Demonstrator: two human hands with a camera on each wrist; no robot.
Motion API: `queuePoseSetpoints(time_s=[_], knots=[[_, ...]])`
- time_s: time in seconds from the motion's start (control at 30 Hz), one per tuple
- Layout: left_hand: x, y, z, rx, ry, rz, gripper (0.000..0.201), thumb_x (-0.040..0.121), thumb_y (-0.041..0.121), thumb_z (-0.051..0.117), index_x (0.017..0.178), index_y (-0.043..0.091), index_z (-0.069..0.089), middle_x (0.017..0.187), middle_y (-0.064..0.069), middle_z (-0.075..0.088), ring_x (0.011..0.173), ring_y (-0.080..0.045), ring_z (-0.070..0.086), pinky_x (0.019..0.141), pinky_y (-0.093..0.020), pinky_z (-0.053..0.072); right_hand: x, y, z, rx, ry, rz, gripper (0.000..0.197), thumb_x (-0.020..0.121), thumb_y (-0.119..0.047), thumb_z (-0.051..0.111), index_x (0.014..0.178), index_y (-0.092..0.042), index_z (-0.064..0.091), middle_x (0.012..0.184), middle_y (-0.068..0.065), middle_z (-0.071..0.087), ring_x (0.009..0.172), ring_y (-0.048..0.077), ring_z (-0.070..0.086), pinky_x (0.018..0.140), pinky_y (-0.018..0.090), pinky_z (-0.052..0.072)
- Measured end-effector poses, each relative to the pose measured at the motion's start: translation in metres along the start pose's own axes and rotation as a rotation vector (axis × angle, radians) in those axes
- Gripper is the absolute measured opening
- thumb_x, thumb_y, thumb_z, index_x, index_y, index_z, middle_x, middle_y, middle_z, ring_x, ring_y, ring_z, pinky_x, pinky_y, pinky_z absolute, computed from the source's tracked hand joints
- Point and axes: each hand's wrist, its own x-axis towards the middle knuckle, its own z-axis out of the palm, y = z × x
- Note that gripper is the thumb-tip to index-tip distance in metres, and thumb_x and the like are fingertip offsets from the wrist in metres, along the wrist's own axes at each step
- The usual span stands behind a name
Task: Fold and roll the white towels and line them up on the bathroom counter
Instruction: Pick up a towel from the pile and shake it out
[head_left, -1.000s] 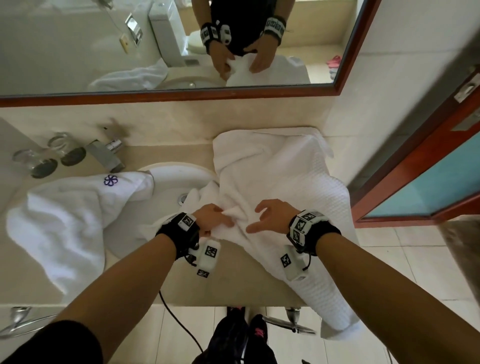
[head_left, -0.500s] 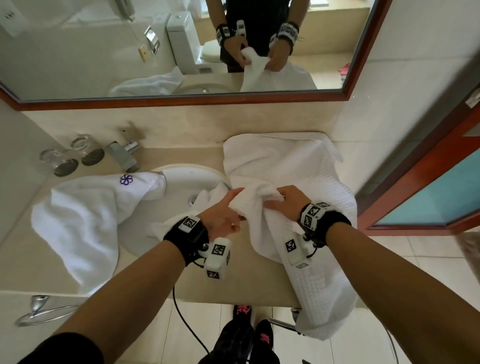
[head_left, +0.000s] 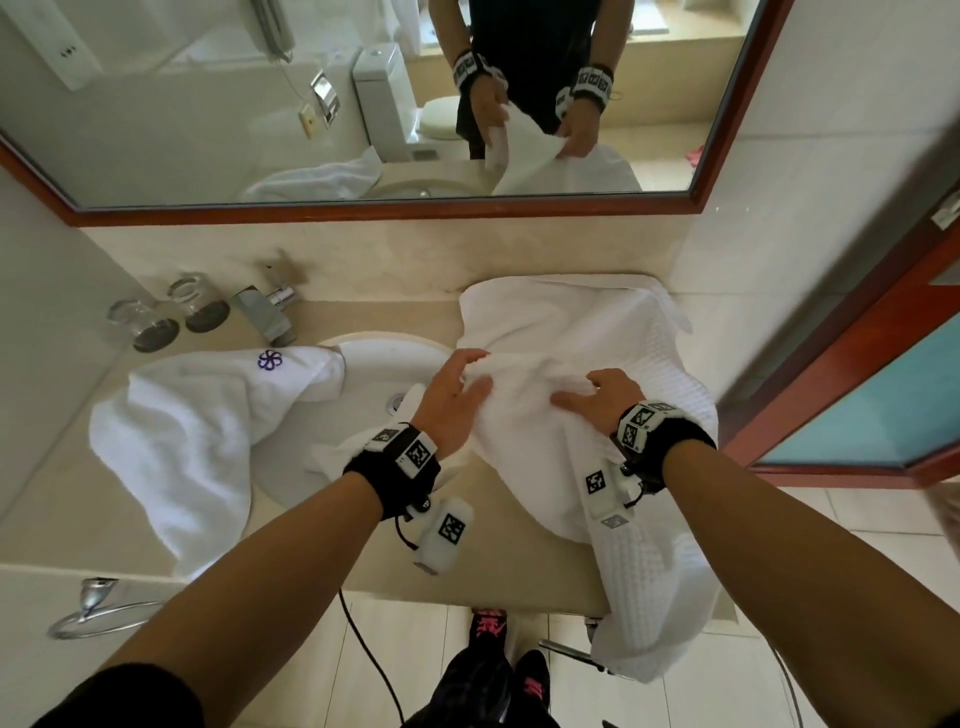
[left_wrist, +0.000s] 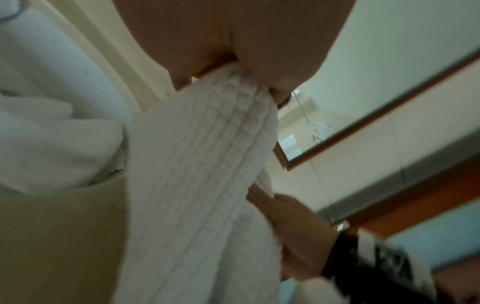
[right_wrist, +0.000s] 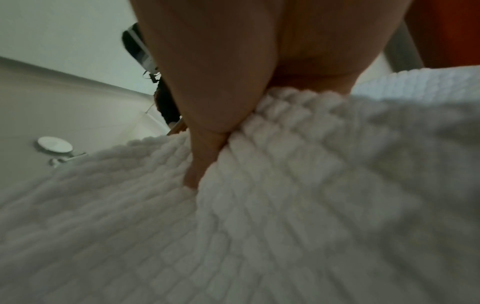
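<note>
A white waffle towel (head_left: 587, 332) lies over the right side of the beige counter (head_left: 498, 551), and its near end hangs off the front edge. My left hand (head_left: 470, 371) and right hand (head_left: 582, 389) each grip a raised fold of it, side by side above the counter. In the left wrist view my left hand (left_wrist: 233, 82) pinches the waffle towel (left_wrist: 194, 185). In the right wrist view the thumb of my right hand (right_wrist: 202, 154) digs into the cloth (right_wrist: 259, 226). A second white towel (head_left: 208, 431) with a purple flower logo lies crumpled at the left, partly over the sink (head_left: 374, 374).
A chrome faucet (head_left: 265, 312) and two glasses (head_left: 140, 322) stand behind the sink at the back left. The mirror (head_left: 363, 104) hangs above the counter. A red-framed door (head_left: 857, 405) is close on the right. A towel ring (head_left: 88, 613) is mounted below the counter's left front.
Both hands took hold of the waffle towel's near part, lifted it and carried the fold away from me toward the mirror. They are now a little farther apart.
</note>
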Motion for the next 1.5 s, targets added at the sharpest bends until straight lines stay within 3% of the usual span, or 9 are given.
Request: queuePoseSetpoints(time_s=[0.1,0.2,0.3,0.4,0.57,0.8,1.03,1.27,1.5], knots=[[-0.007,0.015,0.001,-0.196,0.018,-0.155,0.037,0.093,0.022,0.065,0.125,0.027,0.048,0.102,-0.007,0.063,0.078,-0.019,0.064,0.066,-0.028,0.055,0.001,-0.005,0.0,0.052,-0.007,-0.01,0.052,0.073,-0.062,0.07,0.088,-0.012,0.065,0.088,0.004,0.067,0.084,0.025,0.063,0.074,0.031,0.046],[-0.02,-0.003,0.006,-0.336,-0.115,-0.482,0.068,0.078,0.019,0.081,0.129,0.028,0.037,0.116,-0.005,0.059,0.1,-0.027,0.065,0.076,-0.045,0.059,0.001,-0.014,-0.002,0.1,-0.006,-0.047,0.049,0.081,-0.06,0.063,0.079,-0.011,0.067,0.08,0.008,0.068,0.078,0.028,0.063,0.071,0.035,0.047],[-0.039,-0.027,0.007,-0.157,-0.425,-0.717,0.032,0.079,0.017,0.079,0.098,0.021,0.054,0.099,-0.003,0.064,0.091,-0.02,0.061,0.066,-0.032,0.05,0.003,-0.011,-0.007,0.104,-0.012,-0.029,0.056,0.081,-0.065,0.058,0.078,-0.01,0.069,0.08,0.007,0.069,0.078,0.027,0.064,0.07,0.035,0.047],[-0.047,-0.039,0.013,0.056,-0.476,-0.688,0.027,0.084,0.018,0.072,0.07,0.022,0.051,0.084,0.002,0.063,0.086,-0.015,0.058,0.071,-0.03,0.039,0.006,-0.008,-0.013,0.076,-0.023,-0.005,0.063,0.081,-0.069,0.053,0.085,-0.008,0.07,0.085,0.008,0.069,0.085,0.029,0.065,0.072,0.035,0.047],[-0.03,-0.035,0.013,-0.208,-0.2,-0.625,0.017,0.089,0.027,0.064,0.1,0.015,0.059,0.114,-0.012,0.06,0.108,-0.03,0.057,0.086,-0.042,0.047,0.007,-0.006,-0.011,0.046,0.004,0.06,0.065,0.083,-0.058,0.064,0.127,-0.01,0.056,0.135,0.011,0.056,0.118,0.03,0.055,0.1,0.038,0.043],[-0.028,-0.015,0.016,-0.296,-0.009,-0.59,0.027,0.093,0.021,0.052,0.068,0.022,0.039,0.069,-0.001,0.045,0.063,-0.017,0.047,0.06,-0.031,0.037,-0.004,-0.008,0.009,-0.064,-0.059,0.039,0.075,0.079,-0.037,0.077,0.141,-0.015,0.042,0.142,0.009,0.047,0.126,0.027,0.049,0.098,0.032,0.04],[-0.049,-0.007,0.02,-0.395,-0.185,-0.605,0.028,0.088,0.021,0.071,0.109,0.003,0.066,0.093,-0.01,0.075,0.082,-0.025,0.073,0.062,-0.03,0.056,-0.021,0.004,0.024,-0.113,-0.117,-0.021,0.075,0.082,-0.033,0.074,0.146,-0.018,0.038,0.143,0.009,0.046,0.126,0.027,0.049,0.099,0.032,0.041],[-0.06,0.007,0.013,-0.431,-0.23,-0.646,0.018,0.092,0.025,0.06,0.095,0.009,0.067,0.071,-0.006,0.07,0.059,-0.018,0.067,0.051,-0.024,0.053,-0.039,0.016,0.031,-0.138,-0.024,-0.011,0.063,0.081,-0.033,0.072,0.137,-0.02,0.046,0.137,0.01,0.047,0.121,0.028,0.05,0.097,0.033,0.044],[-0.096,0.008,0.009,-0.703,-0.229,-0.62,0.018,0.094,0.019,0.054,0.095,0.005,0.065,0.073,-0.009,0.068,0.061,-0.021,0.067,0.051,-0.023,0.053,-0.088,0.01,0.051,-0.043,0.14,-0.136,0.041,0.072,-0.06,0.069,0.086,-0.021,0.068,0.096,-0.003,0.058,0.091,0.015,0.058,0.083,0.033,0.051]])
